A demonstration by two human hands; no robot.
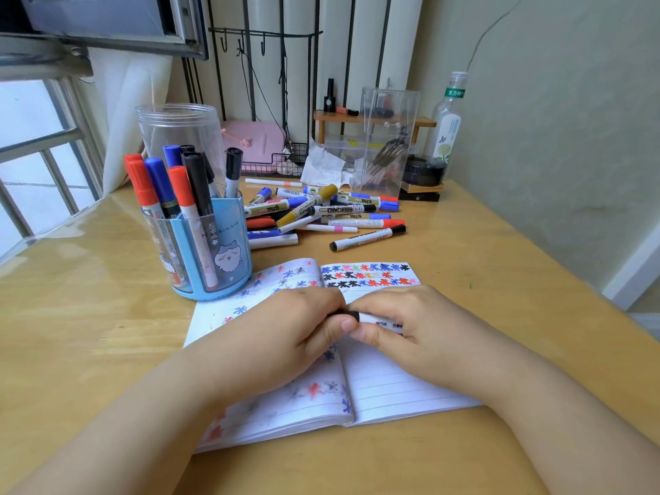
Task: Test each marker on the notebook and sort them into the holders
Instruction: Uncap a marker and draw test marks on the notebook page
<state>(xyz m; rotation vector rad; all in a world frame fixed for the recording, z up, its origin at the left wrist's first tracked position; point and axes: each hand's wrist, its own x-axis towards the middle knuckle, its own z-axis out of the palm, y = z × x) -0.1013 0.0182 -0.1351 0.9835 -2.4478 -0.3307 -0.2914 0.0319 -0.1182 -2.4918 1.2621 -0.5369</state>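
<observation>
An open lined notebook lies on the desk, with rows of coloured star marks across its top. Above it, my left hand pinches the black cap of a white-bodied marker, and my right hand grips its barrel. Most of the marker is hidden by my fingers. A blue holder at the left holds several red, blue and black markers. A clear plastic jar stands behind it. A pile of loose markers lies beyond the notebook.
One black-capped marker lies apart, just past the notebook. A clear acrylic organiser, a glass bottle, a small wooden shelf and crumpled paper crowd the back of the desk. A wall runs along the right.
</observation>
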